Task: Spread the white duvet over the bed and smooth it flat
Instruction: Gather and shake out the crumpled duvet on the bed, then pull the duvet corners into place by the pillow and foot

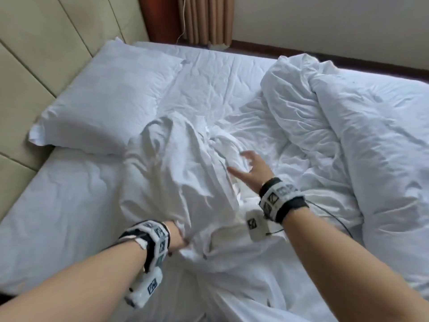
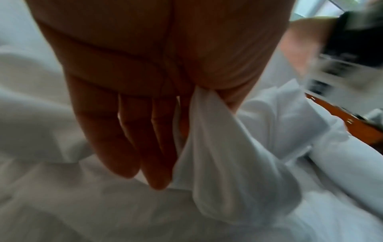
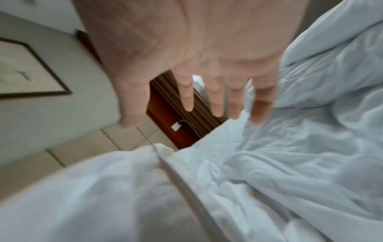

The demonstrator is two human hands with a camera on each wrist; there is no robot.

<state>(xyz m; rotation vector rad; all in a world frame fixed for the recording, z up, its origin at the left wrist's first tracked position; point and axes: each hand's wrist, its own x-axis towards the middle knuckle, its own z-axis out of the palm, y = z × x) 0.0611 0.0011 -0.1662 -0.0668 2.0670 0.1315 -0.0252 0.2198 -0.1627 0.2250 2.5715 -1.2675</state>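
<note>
The white duvet (image 1: 362, 126) lies bunched over the right half of the bed, with a crumpled ridge (image 1: 185, 177) running toward me down the middle. My left hand (image 1: 180, 239) pinches a fold of this duvet (image 2: 217, 147) between thumb and forefinger at the near end of the ridge; the other fingers (image 2: 128, 144) hang straight. My right hand (image 1: 249, 165) hovers open with spread fingers (image 3: 215, 101) just above the ridge, holding nothing. The duvet (image 3: 290, 163) fills the lower right wrist view.
A white pillow (image 1: 104, 101) lies at the left against the padded beige headboard (image 1: 34, 54). The wrinkled bed sheet (image 1: 209, 82) shows bare between pillow and duvet. Beyond the bed's far edge are a curtain (image 1: 206, 19), a hanging cable (image 1: 182, 26) and a wall.
</note>
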